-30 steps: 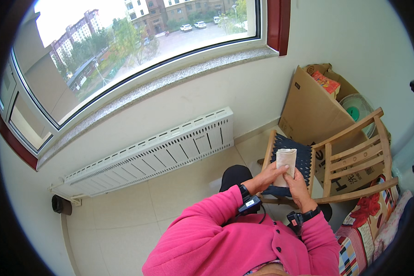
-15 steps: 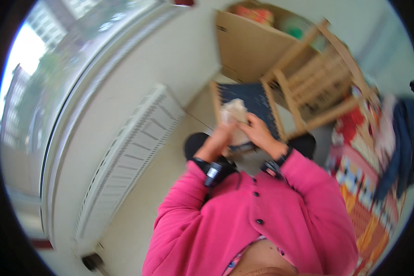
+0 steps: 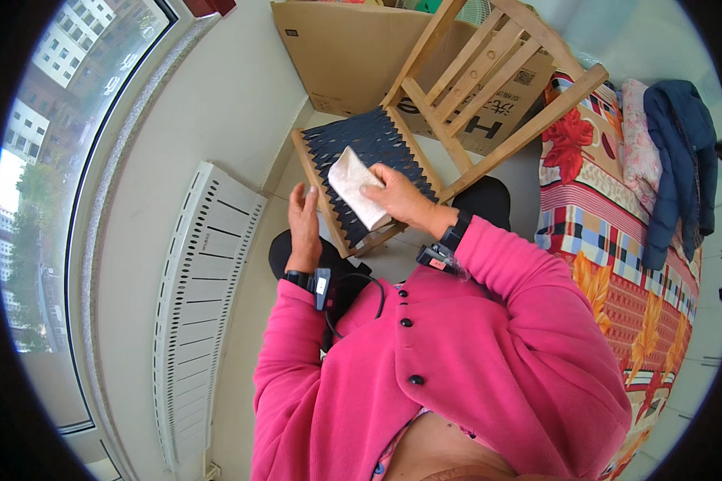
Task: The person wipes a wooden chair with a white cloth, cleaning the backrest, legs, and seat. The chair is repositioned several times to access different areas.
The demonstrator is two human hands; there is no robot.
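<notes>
A folded white cloth (image 3: 353, 186) is gripped in my right hand (image 3: 405, 196), the thumb on top and the other fingers at its edge. It is held over the dark woven seat (image 3: 377, 136) of a wooden folding chair (image 3: 465, 164). Whether the cloth touches the seat I cannot tell. My left hand (image 3: 303, 224) is raised beside the seat's left wooden rail, its fingers stretched upward, with nothing in it. Both wrists wear black straps with small devices.
A large cardboard box (image 3: 353, 52) stands behind the chair. Along the left wall runs a white radiator (image 3: 208, 264) below a window (image 3: 48, 160). At right is a bed with a patterned cover (image 3: 602, 240), a dark blue jacket (image 3: 682, 160) lying on it.
My left hand has let go of the cloth and moved left, its fingers opening out. The right hand keeps the cloth, now lying flatter. The view has shifted, bringing the chair larger into sight.
</notes>
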